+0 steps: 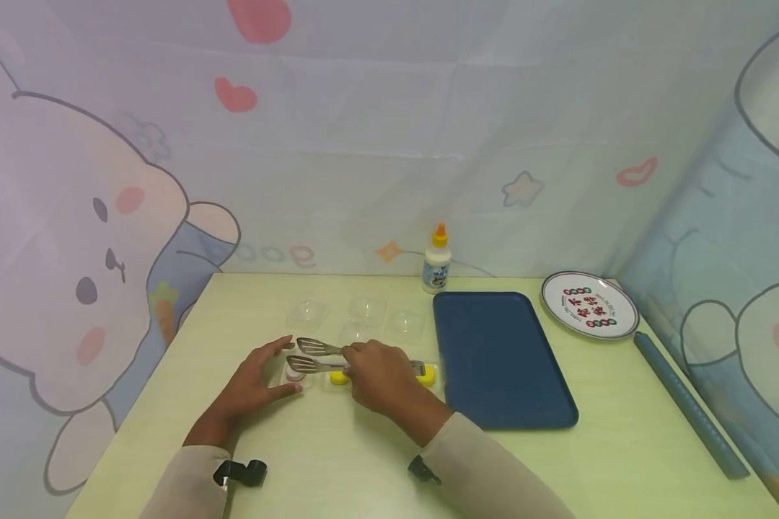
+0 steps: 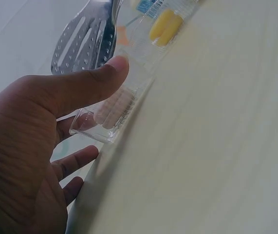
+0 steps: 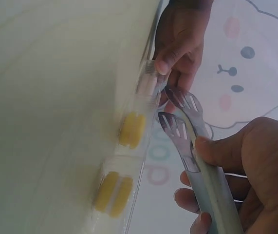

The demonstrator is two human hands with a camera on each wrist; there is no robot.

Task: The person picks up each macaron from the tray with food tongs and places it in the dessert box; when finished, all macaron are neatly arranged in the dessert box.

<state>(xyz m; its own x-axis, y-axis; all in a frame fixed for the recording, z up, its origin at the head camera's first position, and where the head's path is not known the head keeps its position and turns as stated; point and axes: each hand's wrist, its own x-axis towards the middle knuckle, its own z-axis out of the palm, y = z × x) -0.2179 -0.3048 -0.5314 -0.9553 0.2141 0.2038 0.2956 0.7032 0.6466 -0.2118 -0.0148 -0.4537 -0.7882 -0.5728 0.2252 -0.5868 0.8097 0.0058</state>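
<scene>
While my right grip (image 1: 383,378) holds the tongs (image 3: 211,187), my left (image 1: 249,383) spreads wide around the clear case (image 2: 100,133), toward the worktop's (image 1: 337,468) left edge; the pale macaron (image 2: 115,107) inside looks light, brittle: pinch its sides gently.

The tongs (image 3: 180,139) are shiny silver. The yellow cake (image 3: 114,194) has a white stripe in the middle, and the pink cake (image 2: 114,107) is very pale. The tray (image 1: 506,360) is dark blue. The plate (image 1: 614,300) is white with a dark edge, red writing, and red and green dots. The bottle (image 1: 436,263) is white with a yellow and orange top. The counter (image 1: 324,468) is pale yellow-green.
</scene>
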